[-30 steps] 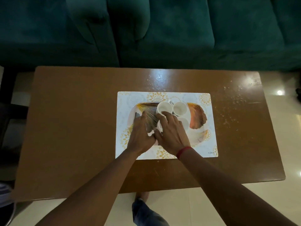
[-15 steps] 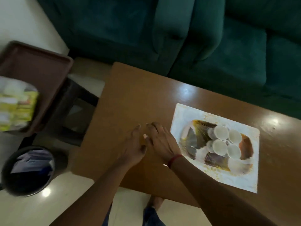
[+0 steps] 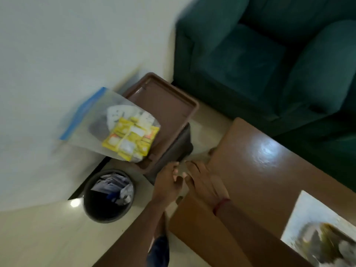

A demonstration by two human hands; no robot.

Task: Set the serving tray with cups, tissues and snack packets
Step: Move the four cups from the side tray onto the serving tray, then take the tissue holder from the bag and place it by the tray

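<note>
Brown desk, serving tray blurred at its near right. Both hands empty: left hand and right hand each with a loose, part-open grip. Step: fetching snack packets (clear zip bag on brown stool, far left). Next: reach over, grab bag. Teal sofa, bin on floor.

You have a dark green sofa filling the upper right, set against a pale wall that takes up the left. On the glossy cream floor by the wall stands a round dark waste bin with crumpled paper and plastic inside, a bright light spot on the tiles just to its left. A brown wooden table runs in from the right, its polished top catching a glare patch near the far edge.
</note>
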